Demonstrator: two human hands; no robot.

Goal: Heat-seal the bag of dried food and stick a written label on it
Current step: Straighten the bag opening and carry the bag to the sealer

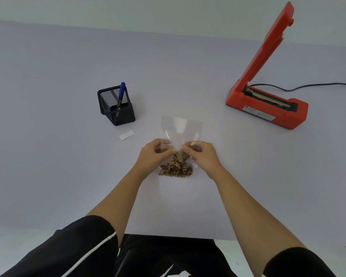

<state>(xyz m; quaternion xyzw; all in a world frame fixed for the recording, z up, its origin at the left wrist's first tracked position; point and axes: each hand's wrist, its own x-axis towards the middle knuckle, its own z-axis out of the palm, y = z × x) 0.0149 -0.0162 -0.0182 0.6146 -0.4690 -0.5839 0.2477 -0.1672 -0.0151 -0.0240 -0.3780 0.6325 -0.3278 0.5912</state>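
Quick count: one clear bag lying flat on the table right in front of the person, with one clump of dried food at its near end; two hands on it, left hand and right hand, each pinching the plastic just above the food, thumbs nearly meeting in the middle; the bag's far end lies flat. One white label lies just left of the bag; one black mesh pen holder beyond it holds one blue pen. One red heat sealer sits well off to the right, arm raised, one black cable trailing away; nothing lies between bag and sealer.
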